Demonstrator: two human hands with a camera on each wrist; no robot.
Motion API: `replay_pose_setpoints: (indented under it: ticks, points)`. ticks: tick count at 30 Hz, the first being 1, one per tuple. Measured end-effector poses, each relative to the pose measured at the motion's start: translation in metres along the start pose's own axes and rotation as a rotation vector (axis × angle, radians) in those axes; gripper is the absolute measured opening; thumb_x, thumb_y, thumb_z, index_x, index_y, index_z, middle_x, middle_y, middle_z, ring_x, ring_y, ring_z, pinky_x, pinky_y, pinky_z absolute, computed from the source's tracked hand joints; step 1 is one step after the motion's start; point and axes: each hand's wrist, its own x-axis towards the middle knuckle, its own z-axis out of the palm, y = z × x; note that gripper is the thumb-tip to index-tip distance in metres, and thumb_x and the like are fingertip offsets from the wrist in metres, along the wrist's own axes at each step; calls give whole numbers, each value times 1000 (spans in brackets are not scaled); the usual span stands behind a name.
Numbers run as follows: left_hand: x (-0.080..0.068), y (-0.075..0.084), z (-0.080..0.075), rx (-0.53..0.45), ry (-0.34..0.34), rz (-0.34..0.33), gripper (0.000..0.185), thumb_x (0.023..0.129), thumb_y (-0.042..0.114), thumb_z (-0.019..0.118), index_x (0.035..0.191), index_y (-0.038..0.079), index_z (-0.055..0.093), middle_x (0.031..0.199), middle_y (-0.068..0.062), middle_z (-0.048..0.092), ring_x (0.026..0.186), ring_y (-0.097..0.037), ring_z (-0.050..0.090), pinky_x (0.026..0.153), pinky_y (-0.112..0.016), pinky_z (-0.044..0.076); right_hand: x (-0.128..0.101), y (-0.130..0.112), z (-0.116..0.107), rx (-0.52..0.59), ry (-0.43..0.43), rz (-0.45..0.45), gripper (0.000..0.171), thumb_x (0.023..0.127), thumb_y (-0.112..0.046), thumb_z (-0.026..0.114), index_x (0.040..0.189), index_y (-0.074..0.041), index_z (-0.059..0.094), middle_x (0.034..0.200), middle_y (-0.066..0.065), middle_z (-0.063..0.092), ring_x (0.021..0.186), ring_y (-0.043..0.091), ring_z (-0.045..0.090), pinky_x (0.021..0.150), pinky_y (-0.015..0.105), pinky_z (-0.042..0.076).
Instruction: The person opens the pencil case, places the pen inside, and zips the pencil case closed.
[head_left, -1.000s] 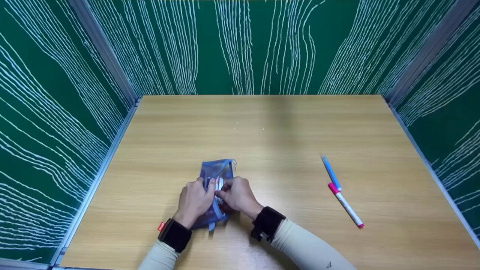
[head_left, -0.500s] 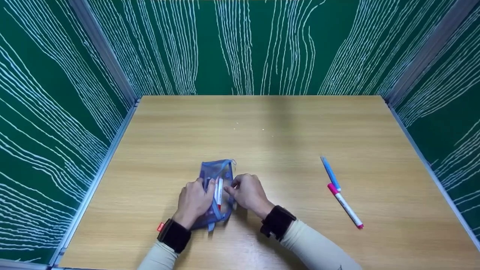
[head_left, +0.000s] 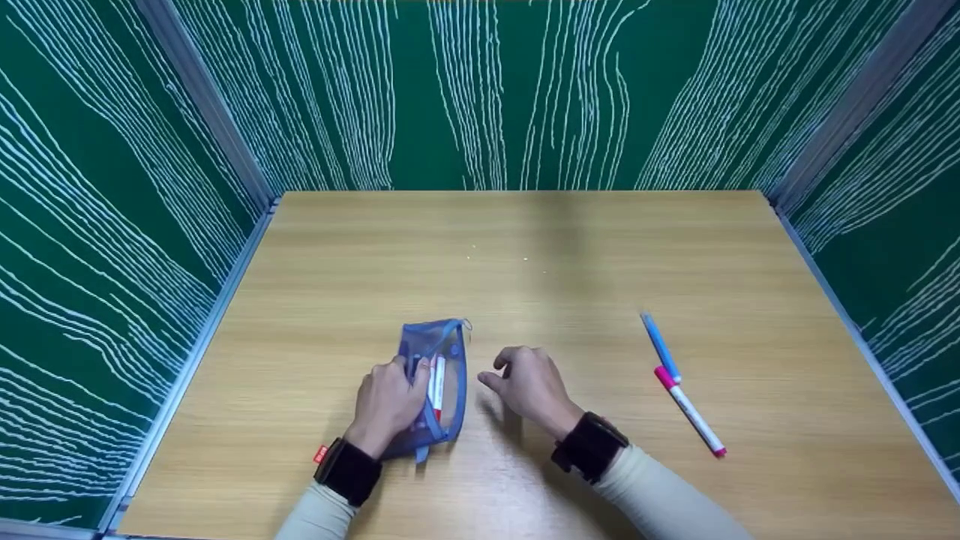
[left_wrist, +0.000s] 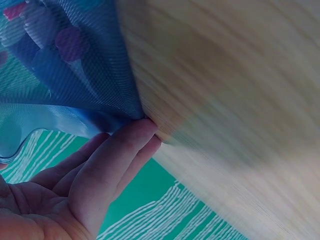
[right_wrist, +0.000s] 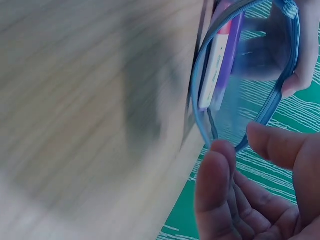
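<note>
A blue mesh pencil pouch [head_left: 424,334] lies on the table with its zip open along the right side. My left hand [head_left: 388,405] grips the pouch, thumb over the zip edge and fingers under the mesh side. Inside, a white marker with a red cap [head_left: 439,386] shows through the opening, and the right wrist view adds a purple pen [right_wrist: 231,60] beside it. More coloured pens [left_wrist: 55,45] press against the mesh in the left wrist view. My right hand [head_left: 531,386] hovers just right of the opening, fingers loosely bent, thumb and forefinger apart and holding nothing.
On the right of the wooden table [head_left: 360,255] lie a blue marker [head_left: 660,345] and a white marker with pink ends [head_left: 694,415], end to end. Green walls with white wavy lines [head_left: 465,90] enclose the back and both sides. Tiny white specks dot the table's middle.
My right hand has come out of the pouch opening and moved right, uncovering the red-capped marker inside. My left hand keeps its hold, and the two markers on the table stay put.
</note>
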Motion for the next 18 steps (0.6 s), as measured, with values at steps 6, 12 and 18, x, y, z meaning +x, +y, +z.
replay_pose_setpoints:
  ticks: [6,12,18]
  points:
    - [0,0,1,-2,20,14,48,101,42,54,90,-3,68,75,-17,66,62,-29,64,59,-46,52,-6,14,-11,-39,12,29,30,84,-30,85,96,-4,76,73,-2,70,65,11,63,68,38,54]
    - [0,-1,0,-14,-9,9,46,102,40,54,89,-2,67,69,-11,61,57,-23,59,54,-41,50,-10,25,-21,-76,31,47,30,84,-30,86,96,-5,76,73,-2,70,63,12,61,66,37,52]
    - [1,1,-1,-15,-24,-11,46,101,42,52,89,0,66,67,-8,58,55,-21,56,53,-38,48,-14,36,-33,-134,61,57,34,83,-32,86,99,-4,76,74,0,70,64,14,63,66,39,52]
